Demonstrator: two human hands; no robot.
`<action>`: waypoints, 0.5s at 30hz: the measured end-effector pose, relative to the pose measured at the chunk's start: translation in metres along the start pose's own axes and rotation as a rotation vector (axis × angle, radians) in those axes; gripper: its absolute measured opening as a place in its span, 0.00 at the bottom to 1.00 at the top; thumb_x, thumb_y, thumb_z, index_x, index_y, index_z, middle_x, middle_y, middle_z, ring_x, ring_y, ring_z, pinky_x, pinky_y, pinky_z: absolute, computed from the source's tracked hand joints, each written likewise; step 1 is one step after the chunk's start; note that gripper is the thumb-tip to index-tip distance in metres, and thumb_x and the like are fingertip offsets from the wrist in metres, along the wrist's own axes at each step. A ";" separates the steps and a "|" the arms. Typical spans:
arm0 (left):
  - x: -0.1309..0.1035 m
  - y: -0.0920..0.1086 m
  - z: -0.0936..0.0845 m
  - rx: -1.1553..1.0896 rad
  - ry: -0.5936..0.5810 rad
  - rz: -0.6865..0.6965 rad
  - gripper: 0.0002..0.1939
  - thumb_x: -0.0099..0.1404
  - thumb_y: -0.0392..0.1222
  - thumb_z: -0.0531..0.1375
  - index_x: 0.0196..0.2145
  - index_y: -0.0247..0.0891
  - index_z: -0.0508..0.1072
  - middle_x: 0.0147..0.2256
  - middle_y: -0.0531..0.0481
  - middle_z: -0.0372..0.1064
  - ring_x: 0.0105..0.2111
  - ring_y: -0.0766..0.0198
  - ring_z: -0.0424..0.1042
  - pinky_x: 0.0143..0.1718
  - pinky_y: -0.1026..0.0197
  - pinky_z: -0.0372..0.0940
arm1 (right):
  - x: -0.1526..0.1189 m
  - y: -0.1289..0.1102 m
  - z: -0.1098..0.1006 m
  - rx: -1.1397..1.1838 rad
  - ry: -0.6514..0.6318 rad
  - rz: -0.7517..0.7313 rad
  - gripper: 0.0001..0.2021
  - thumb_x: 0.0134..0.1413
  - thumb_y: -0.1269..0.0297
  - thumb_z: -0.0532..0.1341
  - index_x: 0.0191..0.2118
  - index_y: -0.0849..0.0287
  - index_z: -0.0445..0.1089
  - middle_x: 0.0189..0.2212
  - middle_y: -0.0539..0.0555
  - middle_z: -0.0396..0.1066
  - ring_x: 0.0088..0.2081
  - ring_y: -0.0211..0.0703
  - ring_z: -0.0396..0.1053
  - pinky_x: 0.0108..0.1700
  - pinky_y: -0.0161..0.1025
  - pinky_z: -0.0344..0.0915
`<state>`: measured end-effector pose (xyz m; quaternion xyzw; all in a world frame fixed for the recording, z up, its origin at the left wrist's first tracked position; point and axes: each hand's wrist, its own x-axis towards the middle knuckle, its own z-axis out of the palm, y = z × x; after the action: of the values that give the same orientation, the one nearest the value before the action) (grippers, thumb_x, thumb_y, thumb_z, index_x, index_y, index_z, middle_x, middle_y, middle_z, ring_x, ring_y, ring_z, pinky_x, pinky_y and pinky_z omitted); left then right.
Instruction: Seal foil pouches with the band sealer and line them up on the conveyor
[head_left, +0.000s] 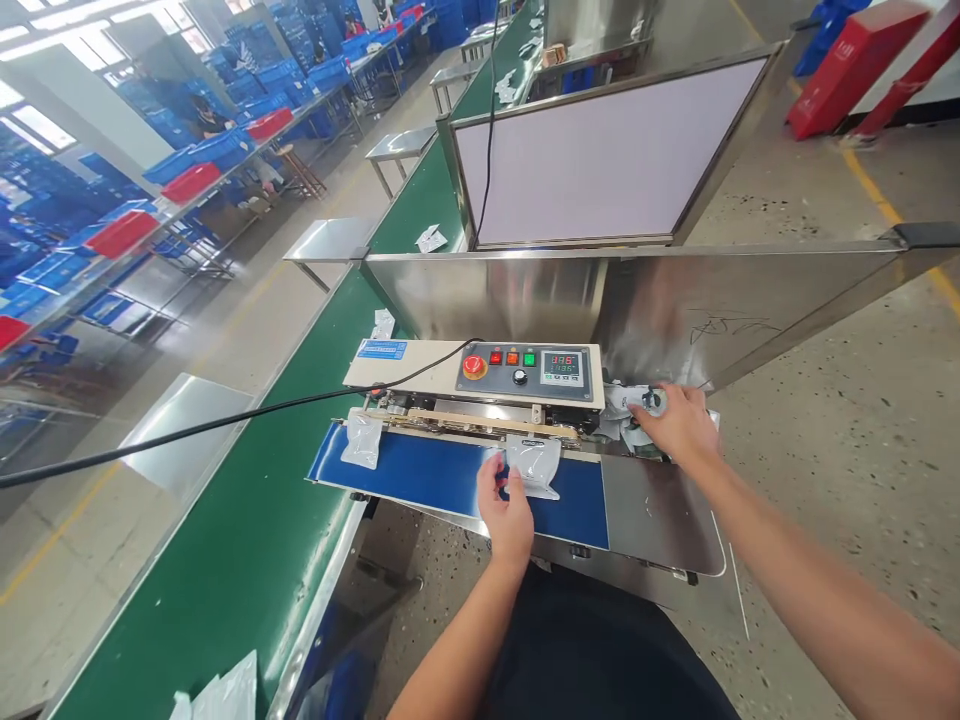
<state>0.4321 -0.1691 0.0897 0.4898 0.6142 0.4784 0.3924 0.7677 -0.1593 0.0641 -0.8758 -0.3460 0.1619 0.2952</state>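
Observation:
A band sealing machine (pixel 420 365) with a control panel stands in front of me. On its blue belt (pixel 442 480) a white pouch (pixel 534 466) hangs with its top edge at the sealing band. My left hand (pixel 507 510) is at that pouch's left side, fingers curled but apart, the thumb overlapping its edge. Farther left on the belt sits another white pouch (pixel 363 440). Right of the machine my right hand (pixel 684 425) has thumb and fingers closed on a printed white pouch (pixel 630 398) in a small pile. The fingertips there are partly hidden.
A long green conveyor (pixel 300 530) runs along the left, with white pouches (pixel 225 690) near me. A black cable (pixel 187 436) crosses over it to the machine. A steel barrier (pixel 495 300) and a white framed board (pixel 585 160) stand behind. A steel plate (pixel 660 510) adjoins the belt.

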 end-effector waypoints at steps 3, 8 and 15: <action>-0.017 0.012 -0.002 -0.016 -0.166 0.119 0.21 0.79 0.58 0.63 0.53 0.37 0.83 0.52 0.35 0.82 0.51 0.51 0.81 0.54 0.50 0.77 | 0.013 0.002 0.004 -0.120 -0.040 -0.160 0.16 0.63 0.56 0.64 0.47 0.60 0.84 0.61 0.70 0.75 0.61 0.65 0.73 0.61 0.57 0.70; -0.030 0.041 0.034 -0.041 -0.506 0.341 0.20 0.82 0.54 0.59 0.55 0.39 0.84 0.47 0.37 0.84 0.47 0.51 0.83 0.52 0.49 0.80 | -0.021 0.006 -0.050 -0.119 -0.137 -0.512 0.19 0.73 0.51 0.57 0.43 0.50 0.85 0.59 0.59 0.79 0.54 0.59 0.77 0.52 0.52 0.74; -0.031 0.065 0.089 -0.017 -0.889 0.465 0.21 0.82 0.53 0.58 0.55 0.41 0.86 0.52 0.38 0.85 0.55 0.45 0.81 0.64 0.43 0.72 | -0.107 -0.004 -0.129 0.063 -0.203 -0.716 0.19 0.77 0.46 0.57 0.48 0.44 0.86 0.59 0.59 0.80 0.55 0.58 0.79 0.57 0.53 0.75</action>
<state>0.5381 -0.1776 0.1323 0.7668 0.2582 0.3033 0.5033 0.7533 -0.2842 0.1744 -0.6692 -0.6527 0.1447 0.3243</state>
